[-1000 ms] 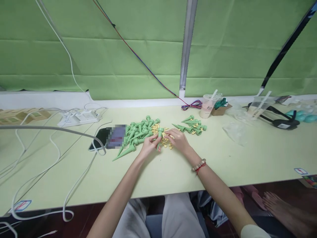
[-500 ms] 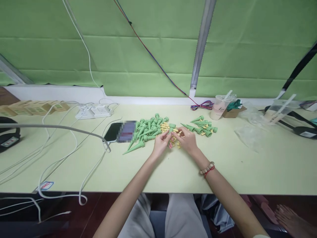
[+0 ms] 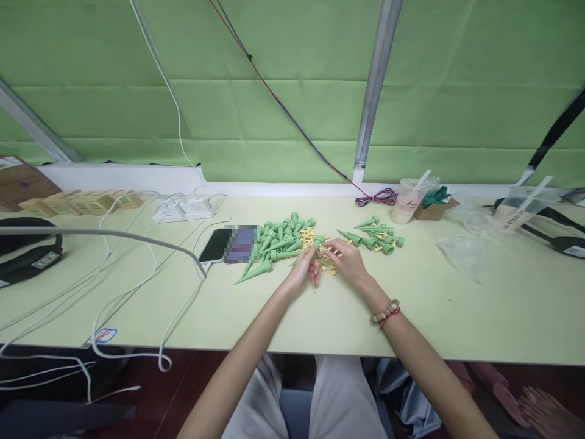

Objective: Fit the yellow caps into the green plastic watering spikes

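My left hand [image 3: 301, 270] is closed around a green plastic spike [image 3: 319, 240], whose wide capped end sticks up above the fingers. Just to its right, my right hand [image 3: 348, 261] has its thumb and fingertips pinched together close to the cap; whatever they hold is too small to make out. Small yellow plastic pieces [image 3: 308, 236] lie behind and beneath both hands. Left of them is a heap of green spikes [image 3: 280, 236] with ribbed caps. A smaller group of green spikes [image 3: 375, 234], some with yellow pieces at them, lies to the right.
A phone [image 3: 214, 246] lies left of the heap, near white cables and a power strip [image 3: 185, 209]. Headphones [image 3: 34, 259] rest at far left. Cups [image 3: 406, 204] with straws, a small cardboard box [image 3: 432, 210] and clear plastic bags [image 3: 464, 256] stand or lie at right.
My right fingertips have drawn slightly away from the spike's cap, where both hands met before. My left fingers have shifted around the spike. The camera view has moved a little.
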A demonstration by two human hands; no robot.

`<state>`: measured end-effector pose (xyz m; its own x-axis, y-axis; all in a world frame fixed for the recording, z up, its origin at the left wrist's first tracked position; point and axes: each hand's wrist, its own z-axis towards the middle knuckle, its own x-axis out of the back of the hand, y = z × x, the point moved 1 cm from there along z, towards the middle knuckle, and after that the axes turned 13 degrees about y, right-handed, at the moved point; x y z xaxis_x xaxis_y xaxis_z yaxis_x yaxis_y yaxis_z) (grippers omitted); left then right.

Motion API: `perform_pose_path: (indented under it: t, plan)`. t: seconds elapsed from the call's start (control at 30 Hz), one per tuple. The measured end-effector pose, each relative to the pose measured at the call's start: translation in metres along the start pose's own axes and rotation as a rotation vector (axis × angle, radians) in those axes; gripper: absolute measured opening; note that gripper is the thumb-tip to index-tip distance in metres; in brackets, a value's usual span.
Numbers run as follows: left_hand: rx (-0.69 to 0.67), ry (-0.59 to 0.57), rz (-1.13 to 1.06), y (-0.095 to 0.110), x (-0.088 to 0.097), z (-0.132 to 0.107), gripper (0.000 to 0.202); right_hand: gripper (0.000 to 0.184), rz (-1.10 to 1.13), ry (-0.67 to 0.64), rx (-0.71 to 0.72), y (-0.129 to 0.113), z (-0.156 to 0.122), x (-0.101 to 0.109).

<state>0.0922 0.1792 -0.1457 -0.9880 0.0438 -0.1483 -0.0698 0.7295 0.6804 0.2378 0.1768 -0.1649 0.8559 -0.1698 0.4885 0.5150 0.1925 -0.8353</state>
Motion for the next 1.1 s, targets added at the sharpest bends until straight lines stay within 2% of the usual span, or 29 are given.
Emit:
perform_pose_path:
  t: [0.3,0.4,0.57,0.63,0.8,1.1]
  plan:
    - [0.052,-0.060,0.053,-0.008,0.001,0.001,0.053,0.024,-0.148,-0.016,0.178,0.008,-0.003,-0.003]
    - [0.074,-0.070,0.054,-0.011,0.001,0.002,0.054,0.024,-0.151,0.016,0.140,0.007,-0.004,-0.007]
    - [0.054,0.007,0.034,-0.009,0.002,0.005,0.052,0.021,-0.074,0.049,0.015,0.002,-0.004,-0.013]
    - [0.090,0.016,-0.007,-0.006,0.003,0.005,0.052,0.021,-0.070,0.039,-0.003,0.001,-0.005,-0.014]
    - [0.196,-0.068,-0.222,0.003,0.005,0.003,0.042,0.024,-0.065,0.006,-0.009,-0.003,-0.005,-0.014]
    - [0.230,-0.147,-0.235,0.004,0.010,0.004,0.035,0.020,-0.066,0.017,-0.018,-0.006,-0.004,-0.009]
